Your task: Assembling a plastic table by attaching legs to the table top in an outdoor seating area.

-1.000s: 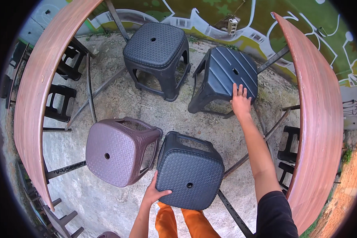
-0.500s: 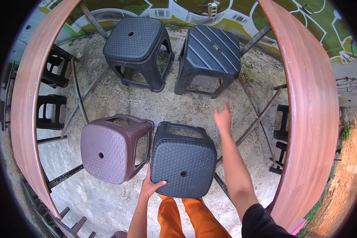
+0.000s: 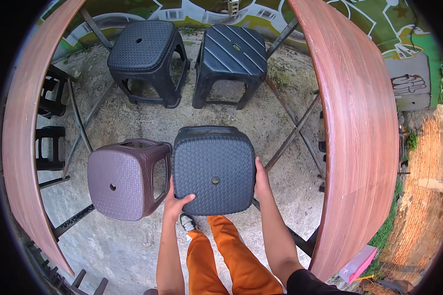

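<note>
A dark grey plastic stool [image 3: 214, 162] with a woven-pattern seat and a small round hole is between my two hands, in front of my legs. My left hand [image 3: 174, 201] grips its near left edge, thumb on top of the seat and fingers down the side. Against the right side of the seat lies my right hand [image 3: 261, 179], its fingers partly hidden by the rim. Close by on the left stands a purple-brown stool [image 3: 115, 184] of similar pattern, its side almost touching the dark one.
Farther off stand another dark woven stool [image 3: 142, 46] and a dark stool with diagonal stripes [image 3: 234, 51]. Long wooden tabletops, left [image 3: 22, 147] and right [image 3: 362, 162], flank the concrete floor [image 3: 128, 118]. Crossed metal legs [image 3: 300, 128] reach inward beneath them. A painted wall [image 3: 261, 22] closes the back.
My right hand has come back from the far right to the stool's right side. The dark stool appears raised and shifted forward, between both hands. The view has turned rightward.
</note>
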{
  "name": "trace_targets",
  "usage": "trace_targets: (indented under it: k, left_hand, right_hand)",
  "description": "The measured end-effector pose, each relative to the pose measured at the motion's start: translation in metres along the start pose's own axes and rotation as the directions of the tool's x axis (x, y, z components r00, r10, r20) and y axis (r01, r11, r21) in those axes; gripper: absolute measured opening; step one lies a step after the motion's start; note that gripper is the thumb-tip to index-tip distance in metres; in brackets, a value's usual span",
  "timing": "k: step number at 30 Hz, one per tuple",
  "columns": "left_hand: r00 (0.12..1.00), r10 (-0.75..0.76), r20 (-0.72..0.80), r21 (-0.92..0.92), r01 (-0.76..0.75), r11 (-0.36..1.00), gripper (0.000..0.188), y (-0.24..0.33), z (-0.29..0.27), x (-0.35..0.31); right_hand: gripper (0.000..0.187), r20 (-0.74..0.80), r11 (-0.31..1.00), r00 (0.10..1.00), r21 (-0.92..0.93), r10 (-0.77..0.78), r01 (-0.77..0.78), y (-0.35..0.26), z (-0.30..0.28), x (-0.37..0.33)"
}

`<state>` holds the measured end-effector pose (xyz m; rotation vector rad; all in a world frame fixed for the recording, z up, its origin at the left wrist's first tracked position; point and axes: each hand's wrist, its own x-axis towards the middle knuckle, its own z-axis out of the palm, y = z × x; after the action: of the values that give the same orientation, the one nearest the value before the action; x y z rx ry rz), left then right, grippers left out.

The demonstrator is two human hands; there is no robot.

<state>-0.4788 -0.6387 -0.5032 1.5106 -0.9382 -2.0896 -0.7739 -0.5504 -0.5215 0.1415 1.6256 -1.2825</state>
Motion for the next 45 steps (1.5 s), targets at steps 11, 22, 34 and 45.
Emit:
trace_targets:
  k: [11, 22, 34, 45]
  left_hand:
    - [0.987, -0.161, 0.024, 0.215, 0.152, 0.965, 0.110, 0.022, 0.024, 0.042]
    - [0.989, 0.140, 0.045, 0.415, -0.146, 0.898, 0.085, -0.046, -0.008, 0.044]
    - [0.979, -0.168, 0.117, 0.961, -0.069, 0.268, 0.050, -0.113, -0.144, -0.220]
    - [0.964, -0.173, 0.203, 0.979, -0.197, 0.051, 0.073, -0.058, -0.182, -0.344]
  right_hand:
    - [0.077, -0.178, 0.967, 0.984, -0.248, 0.021, -0.065, -0.010, -0.010, 0.049]
    - [0.062, -0.217, 0.351, 0.655, -0.933, -0.724, 0.080, 0.037, 0.046, -0.032]
    - [0.055, 0.078, 0.438, 0.949, -0.874, -0.306, 0.213, 0.126, 0.002, -0.196]
    - [0.036, 0.048, 0.531, 0.991, -0.841, -0.122, 0.106, 0.202, -0.183, -0.397]
